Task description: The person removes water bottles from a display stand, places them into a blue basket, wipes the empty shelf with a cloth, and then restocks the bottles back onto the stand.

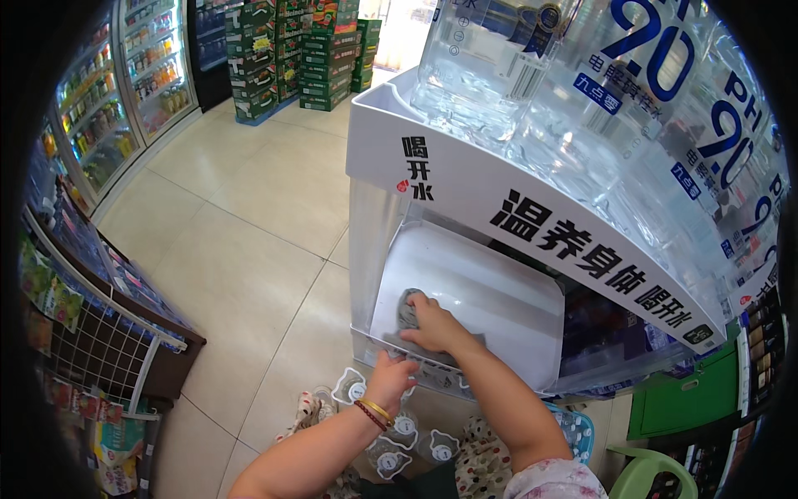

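Observation:
My right hand point(433, 324) is shut on a grey cloth point(408, 312), which is bunched under the fingers. It presses the cloth onto the white shelf panel point(474, 274) of a display rack, near the panel's front left. Part of the cloth lies hidden behind my wrist and forearm. My left hand point(393, 383) is at the clear front lip point(436, 371) of that shelf, fingers apart and nothing visible in them. Whether it touches the lip is unclear. Below it, several large clear plastic bottles with handles point(405, 424) stand on the floor between my legs.
Large water bottles point(592, 125) fill the rack's upper tier, behind a curved white printed header point(536, 231). Stacked green beer cartons point(252, 62) and glass-door drinks fridges point(149, 62) stand farther off. A wire snack rack point(100, 337) is at left, a green plastic chair point(654, 468) at lower right.

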Available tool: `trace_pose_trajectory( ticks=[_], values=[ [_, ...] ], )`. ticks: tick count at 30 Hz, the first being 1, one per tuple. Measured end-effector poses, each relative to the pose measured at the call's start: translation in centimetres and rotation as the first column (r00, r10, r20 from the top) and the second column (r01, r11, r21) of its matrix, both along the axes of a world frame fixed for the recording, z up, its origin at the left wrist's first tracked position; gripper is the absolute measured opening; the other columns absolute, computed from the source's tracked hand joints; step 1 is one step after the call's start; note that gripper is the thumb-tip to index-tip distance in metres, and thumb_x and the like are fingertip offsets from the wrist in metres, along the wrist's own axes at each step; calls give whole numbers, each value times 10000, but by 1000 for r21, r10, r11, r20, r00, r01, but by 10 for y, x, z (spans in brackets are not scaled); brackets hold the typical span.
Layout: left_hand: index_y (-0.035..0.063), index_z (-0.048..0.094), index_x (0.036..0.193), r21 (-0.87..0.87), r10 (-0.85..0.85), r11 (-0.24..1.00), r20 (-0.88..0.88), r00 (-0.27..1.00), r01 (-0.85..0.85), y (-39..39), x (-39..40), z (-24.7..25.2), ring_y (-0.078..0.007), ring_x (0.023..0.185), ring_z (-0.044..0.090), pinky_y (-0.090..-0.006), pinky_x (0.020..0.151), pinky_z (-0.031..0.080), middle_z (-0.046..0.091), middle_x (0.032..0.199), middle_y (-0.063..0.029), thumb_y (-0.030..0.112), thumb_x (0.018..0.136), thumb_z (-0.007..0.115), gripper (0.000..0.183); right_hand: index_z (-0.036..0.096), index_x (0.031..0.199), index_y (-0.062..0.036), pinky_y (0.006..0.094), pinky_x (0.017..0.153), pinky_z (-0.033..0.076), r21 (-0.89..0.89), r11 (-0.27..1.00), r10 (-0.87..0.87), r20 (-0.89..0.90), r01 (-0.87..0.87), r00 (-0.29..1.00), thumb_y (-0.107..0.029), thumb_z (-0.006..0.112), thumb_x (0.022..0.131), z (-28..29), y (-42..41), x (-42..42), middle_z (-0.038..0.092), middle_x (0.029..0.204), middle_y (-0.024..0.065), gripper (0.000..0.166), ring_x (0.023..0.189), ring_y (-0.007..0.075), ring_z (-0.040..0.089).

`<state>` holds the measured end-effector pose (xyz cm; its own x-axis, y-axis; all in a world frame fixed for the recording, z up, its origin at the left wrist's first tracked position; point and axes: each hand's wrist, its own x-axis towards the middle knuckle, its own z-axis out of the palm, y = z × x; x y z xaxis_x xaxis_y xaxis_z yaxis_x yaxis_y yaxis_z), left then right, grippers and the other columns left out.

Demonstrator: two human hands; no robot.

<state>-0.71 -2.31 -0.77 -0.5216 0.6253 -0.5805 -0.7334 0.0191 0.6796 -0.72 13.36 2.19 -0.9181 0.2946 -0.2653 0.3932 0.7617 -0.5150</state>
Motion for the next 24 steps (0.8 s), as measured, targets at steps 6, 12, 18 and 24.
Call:
trace_pose_trajectory(
  ticks=[6, 12, 18, 24],
  values=[
    [66, 88, 1439, 26, 73, 997, 66, 995, -74, 12, 2, 2, -251, 1018, 567, -393, 788, 496, 460, 1188, -124, 93, 837, 559, 764, 398, 1215, -53, 407, 838, 478, -480, 786, -538, -222, 390, 813, -161, 701, 761, -57, -18, -94, 582, 1081, 248, 556, 974, 378, 599],
    [67, 55, 1450, 36, 80, 996, 48, 996, -82, 6, 7, 3, -266, 1052, 556, -395, 792, 499, 423, 1243, -135, 185, 869, 579, 791, 464, 1210, -73, 347, 813, 486, -973, 224, -831, -218, -51, 512, -161, 582, 865, 45, 105, -56, 564, 1135, 107, 375, 973, 217, 575],
    [57, 86, 1436, 11, 95, 995, 70, 993, -96, 6, 6, 12, -285, 1078, 535, -399, 814, 493, 414, 1255, -139, 213, 865, 614, 794, 532, 1137, -78, 386, 811, 481, -340, 751, -660, -384, 566, 645, -211, 572, 858, 59, 221, 67, 598, 1084, 121, 312, 964, 258, 589],
    [81, 209, 1373, 9, 56, 998, 32, 998, -56, 10, 5, 12, -279, 1084, 521, -410, 823, 475, 426, 1251, -127, 209, 862, 614, 664, 601, 1064, -82, 424, 808, 476, 479, 494, -714, -252, 725, 653, -262, 563, 850, -38, 203, 82, 632, 1034, 134, 282, 955, 299, 602]
  ],
)
